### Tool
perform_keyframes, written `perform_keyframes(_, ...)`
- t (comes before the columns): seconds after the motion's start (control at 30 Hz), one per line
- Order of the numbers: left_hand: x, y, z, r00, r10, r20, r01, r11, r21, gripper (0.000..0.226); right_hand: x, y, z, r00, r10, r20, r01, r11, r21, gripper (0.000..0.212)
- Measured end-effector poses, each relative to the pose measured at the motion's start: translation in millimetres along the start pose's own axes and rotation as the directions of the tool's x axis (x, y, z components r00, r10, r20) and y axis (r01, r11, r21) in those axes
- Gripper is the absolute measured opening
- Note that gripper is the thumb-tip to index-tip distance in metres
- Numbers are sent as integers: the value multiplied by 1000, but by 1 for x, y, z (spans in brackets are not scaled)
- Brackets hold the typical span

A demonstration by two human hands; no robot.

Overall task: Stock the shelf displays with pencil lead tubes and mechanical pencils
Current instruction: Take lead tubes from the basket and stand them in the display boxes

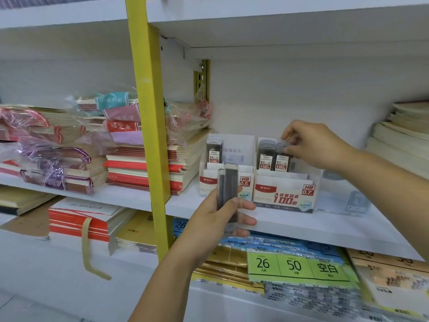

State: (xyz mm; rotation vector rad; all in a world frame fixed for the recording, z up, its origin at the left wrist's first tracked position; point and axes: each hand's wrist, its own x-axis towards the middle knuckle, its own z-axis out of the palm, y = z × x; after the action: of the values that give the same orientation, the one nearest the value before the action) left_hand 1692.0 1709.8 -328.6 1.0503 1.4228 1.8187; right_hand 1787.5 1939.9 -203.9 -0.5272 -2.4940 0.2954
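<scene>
**A:** Where is this?

**B:** A stationery shop's white shelf [301, 226]. The HB 0.7 display box [284, 194] stands on it, with wrapped notebooks [144, 166] stacked well to its left, past a yellow upright [151, 135].

**A:** And the fingers?

**B:** The fingers [291, 149] of the right hand [318, 145] pinch the top of a lead tube [282, 156]. It stands upright in that box's right-hand row, touching the row beside it. The left hand [216, 219] is wrapped round a stack of lead tubes [228, 189], held upright just left of and in front of the box. It hides part of the HB 0.5 display box [246, 182], which is that box's left neighbour.

**A:** Which step is that?

**B:** I'd say seating one tube in the 0.7 row. The left-hand supply looks far from used up, and I see no mechanical pencils.

**A:** What does the next move call for?

**B:** Probably pressing the tube down level with its neighbours and letting go. Then the right hand would reach left of the box for another tube. The held labels face away, so the grade needs checking first.
</scene>
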Motion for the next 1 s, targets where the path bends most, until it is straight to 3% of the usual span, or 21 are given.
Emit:
perform_keyframes(0.13, -1, 2, -2, 1000, -9, -23, 9, 1000, 25, 22, 1, -1, 3, 990, -125, -72, 94, 937, -335, 16)
perform_keyframes(0.27, -4, 4, 2, 999, -36, -26, 36, 999, 25, 23, -8, -6, 0, 992, -91, -83, 54, 928, -369, 30)
perform_keyframes(0.33, -7, 5, 5, 999, -34, -13, 35, 998, 48, 22, -26, -12, -1, 980, -118, -160, 73, 962, -264, 31)
perform_keyframes(0.43, -12, 7, 11, 999, -27, 21, 24, 995, 99, 21, -68, -31, 7, 983, -66, -172, 87, 989, 117, 20)
perform_keyframes(0.53, -17, 10, 20, 997, -50, 66, 41, 990, 133, 21, -108, -53, 23, 999, -27, 29, 10, 875, 484, 27)
perform_keyframes(0.6, -21, 9, 26, 995, -57, 82, 41, 980, 192, 19, -122, -57, 34, 999, -2, 48, -28, 788, 615, 32)
perform_keyframes(0.73, -26, 3, 32, 990, -93, 106, 65, 969, 239, 18, -128, -53, 42, 996, 84, 14, -66, 663, 746, 9)
perform_keyframes(0.9, -30, 5, 18, 990, -132, -49, 132, 991, -9, 41, -130, -42, 36, 991, 106, 82, -127, 562, 817, 37)
perform_keyframes(1.0, -31, 6, 12, 981, -94, -172, 87, 995, -48, 42, -133, -39, 38, 986, 112, 124, -166, 584, 795, 39)
